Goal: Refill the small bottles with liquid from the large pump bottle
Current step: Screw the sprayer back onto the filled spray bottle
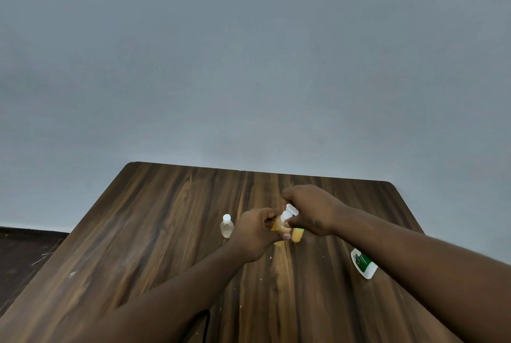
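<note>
Forearms spanned the desk [143,232]; the left hand [253,235] had its grip round the tilted pump bottle [281,228] mid-desk, and the right hand [312,210] had its grip pinching the pump head [291,211]. Loosened while tilted, liquid might spill, missing the small bottle [227,226].

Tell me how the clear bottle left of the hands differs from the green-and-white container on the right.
The clear bottle stands upright; the green-and-white container lies flat. The clear bottle is see-through with a white cap; the green-and-white container is opaque. Both rest on the wooden table.
</note>
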